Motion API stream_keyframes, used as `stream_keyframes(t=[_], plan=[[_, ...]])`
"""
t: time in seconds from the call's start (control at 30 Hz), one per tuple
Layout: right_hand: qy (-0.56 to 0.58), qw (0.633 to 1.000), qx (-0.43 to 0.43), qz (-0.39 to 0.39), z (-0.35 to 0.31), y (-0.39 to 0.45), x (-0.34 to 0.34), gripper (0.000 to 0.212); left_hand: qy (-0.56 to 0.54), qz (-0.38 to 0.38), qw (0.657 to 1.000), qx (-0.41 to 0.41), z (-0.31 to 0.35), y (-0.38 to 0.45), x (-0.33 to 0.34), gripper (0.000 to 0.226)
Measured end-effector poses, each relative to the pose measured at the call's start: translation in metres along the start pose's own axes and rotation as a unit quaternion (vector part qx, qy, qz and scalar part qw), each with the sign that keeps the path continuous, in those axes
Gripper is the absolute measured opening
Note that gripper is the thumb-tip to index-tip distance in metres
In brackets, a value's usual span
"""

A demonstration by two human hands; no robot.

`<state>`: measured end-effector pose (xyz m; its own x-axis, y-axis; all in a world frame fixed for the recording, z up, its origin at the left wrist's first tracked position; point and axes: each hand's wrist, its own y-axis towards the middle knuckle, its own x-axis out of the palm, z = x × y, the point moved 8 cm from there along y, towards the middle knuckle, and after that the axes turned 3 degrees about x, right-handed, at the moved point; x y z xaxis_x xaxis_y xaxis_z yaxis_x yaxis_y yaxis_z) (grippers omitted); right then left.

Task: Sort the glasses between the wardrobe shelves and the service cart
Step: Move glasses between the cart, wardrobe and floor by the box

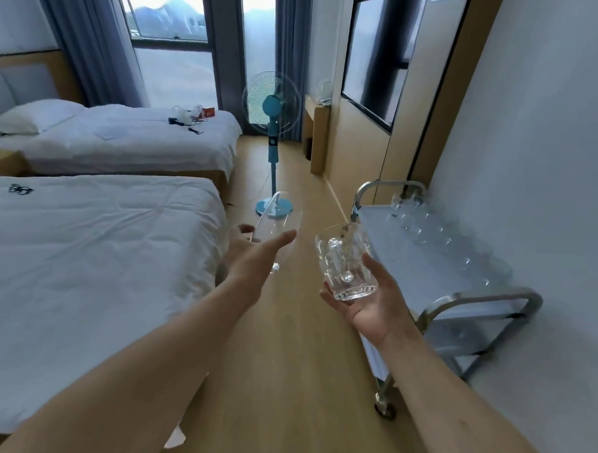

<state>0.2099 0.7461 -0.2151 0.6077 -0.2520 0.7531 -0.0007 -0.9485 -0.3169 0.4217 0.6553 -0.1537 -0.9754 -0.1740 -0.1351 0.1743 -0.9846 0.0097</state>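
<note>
My left hand (252, 255) holds a tall clear glass (278, 225) between thumb and fingers, tilted away over the wooden floor. My right hand (366, 297) grips a thick faceted glass mug (344, 259) from below, with the handle facing me. Both hands are out in front, left of the service cart (436, 266). Several clear glasses (424, 225) stand in a row along the far side of the cart's top shelf, near the wall. The wardrobe is not in view.
Two white beds (94, 251) fill the left side. A blue standing fan (272, 139) stands in the aisle ahead. A wooden panel with a TV (377, 58) and a small desk (315, 131) line the right wall. The floor aisle runs between beds and cart.
</note>
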Motion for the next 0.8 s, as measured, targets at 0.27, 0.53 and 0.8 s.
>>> stream_keyframes(t=[0.27,0.53,0.8], plan=[[0.002,0.999,-0.039,0.029,-0.027,0.09,-0.005,0.128,-0.002,-0.086,0.996,0.017,-0.019,0.098,0.07,0.085],[0.038,0.998,-0.033,-0.047,-0.087,0.225,0.008,0.121,-0.021,-0.103,0.994,0.004,-0.02,0.228,0.146,0.073],[0.017,0.999,-0.048,-0.019,-0.142,0.318,-0.014,0.067,0.019,-0.159,0.987,0.011,-0.022,0.324,0.236,0.09]])
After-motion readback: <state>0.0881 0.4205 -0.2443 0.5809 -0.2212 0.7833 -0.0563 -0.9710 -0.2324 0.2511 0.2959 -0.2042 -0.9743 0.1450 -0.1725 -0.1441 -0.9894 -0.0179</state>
